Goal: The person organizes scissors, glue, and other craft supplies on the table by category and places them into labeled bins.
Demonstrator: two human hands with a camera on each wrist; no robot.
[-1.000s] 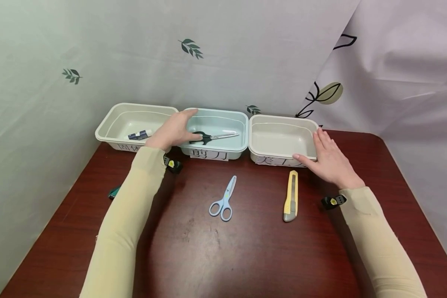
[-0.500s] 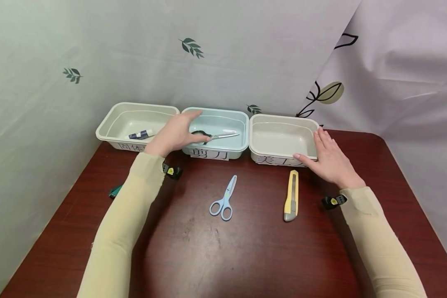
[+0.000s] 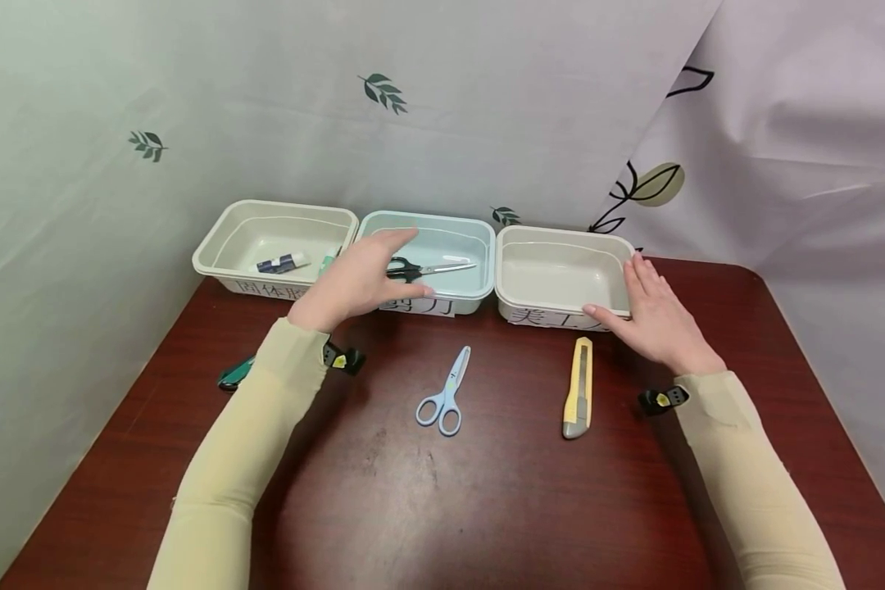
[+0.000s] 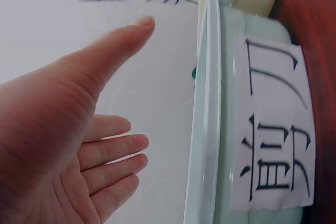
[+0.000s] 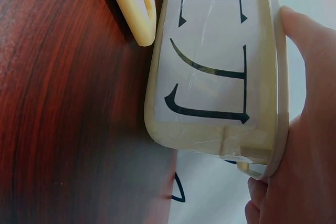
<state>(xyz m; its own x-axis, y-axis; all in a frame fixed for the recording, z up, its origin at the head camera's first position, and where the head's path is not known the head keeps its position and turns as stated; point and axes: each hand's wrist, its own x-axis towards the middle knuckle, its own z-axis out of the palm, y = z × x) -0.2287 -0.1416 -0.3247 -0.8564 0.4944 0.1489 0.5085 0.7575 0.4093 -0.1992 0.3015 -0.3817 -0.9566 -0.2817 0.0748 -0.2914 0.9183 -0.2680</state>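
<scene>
My left hand (image 3: 357, 277) hovers with fingers spread over the left end of the light blue bin (image 3: 450, 220), holding nothing. In the left wrist view its thumb and fingers are apart, beside the bin's rim. Black-handled scissors (image 3: 431, 269) lie in that bin, their handles partly behind the hand. My right hand (image 3: 652, 315) rests against the right end of the right cream bin (image 3: 560, 233), fingers straight and thumb at its front rim. Light blue scissors (image 3: 444, 393) and a yellow utility knife (image 3: 578, 389) lie on the table in front of the bins.
The left cream bin (image 3: 280, 206) holds a dark blue glue stick (image 3: 280, 263) and a green thing partly hidden by my hand. A green and black object (image 3: 234, 374) lies by my left forearm on the dark red table (image 3: 487, 500). A patterned curtain (image 3: 442, 106) hangs behind.
My left hand has moved a little to the right over the light blue bin, uncovering more of the left bin. My right hand has stayed in place.
</scene>
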